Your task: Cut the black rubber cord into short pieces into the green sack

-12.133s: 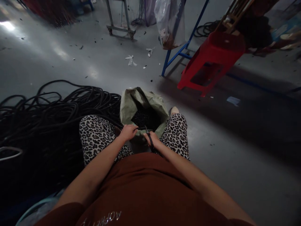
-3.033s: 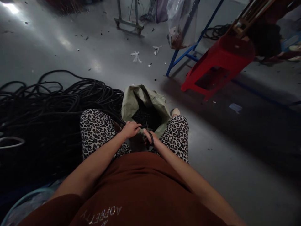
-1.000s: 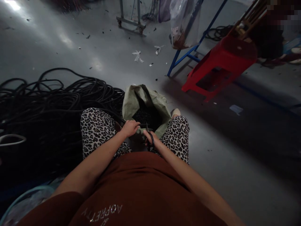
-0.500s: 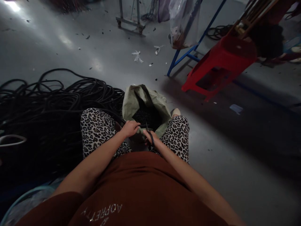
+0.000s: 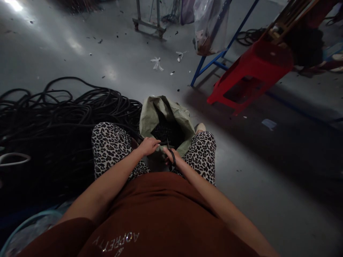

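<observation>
Between my knees stands a pale green woven sack [image 5: 148, 116], its mouth open and dark bits inside. My left hand [image 5: 149, 145] is closed on a black cord [image 5: 137, 136] at the sack's near rim; the cord runs in from the left and its end pokes out past my fingers. In my right hand [image 5: 171, 156] is a pair of black-handled scissors [image 5: 173, 160], blades pointing away from me over the sack, just right of the cord's end. Whether the blades touch the cord is too small to tell.
Left of me lies a large tangle of black cord [image 5: 88, 107]. A red plastic stool [image 5: 257, 71] lies tilted in view at the right, near a blue metal frame [image 5: 199, 71] with a clear plastic bag [image 5: 210, 32]. A light blue basket [image 5: 29, 217] sits at lower left.
Hardly anything differs. The scissors and the cord's end have shifted very slightly; both hands keep their hold over the sack.
</observation>
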